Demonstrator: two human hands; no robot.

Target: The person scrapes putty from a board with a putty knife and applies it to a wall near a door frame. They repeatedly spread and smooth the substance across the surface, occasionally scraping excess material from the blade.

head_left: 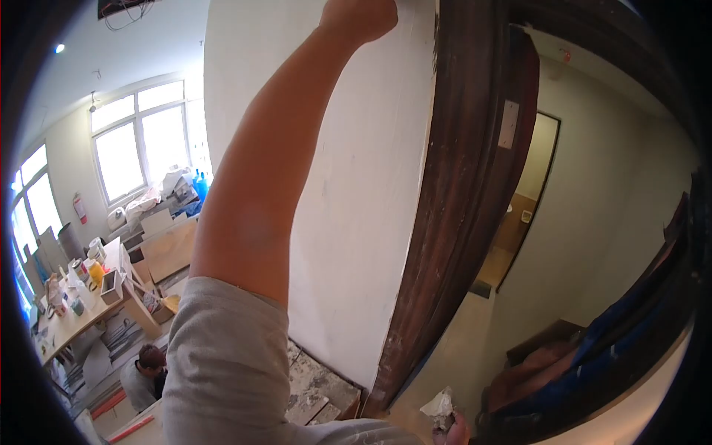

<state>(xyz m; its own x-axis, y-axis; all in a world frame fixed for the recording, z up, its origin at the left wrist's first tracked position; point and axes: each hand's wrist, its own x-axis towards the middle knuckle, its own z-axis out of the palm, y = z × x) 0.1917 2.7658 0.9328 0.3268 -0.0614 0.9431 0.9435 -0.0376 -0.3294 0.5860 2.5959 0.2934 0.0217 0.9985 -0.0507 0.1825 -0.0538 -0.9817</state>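
Observation:
My left hand (361, 21) is raised high against the white wall (356, 185), close to the dark wooden door frame (463, 133). Its fingers look closed, but the top edge of the view cuts them off, so what they hold is hidden. Low at the right is my right hand (460, 430), partly out of view. It is closed around what looks like a putty knife (439, 404), whose broad end is coated with whitish material.
A doorway right of the frame opens to another room. Blue and brown cloth (586, 363) hangs at the lower right. At left, a wooden table (85, 319) bears cans and bottles; a person (141, 378) crouches below. A stained platform (315, 382) meets the wall's foot.

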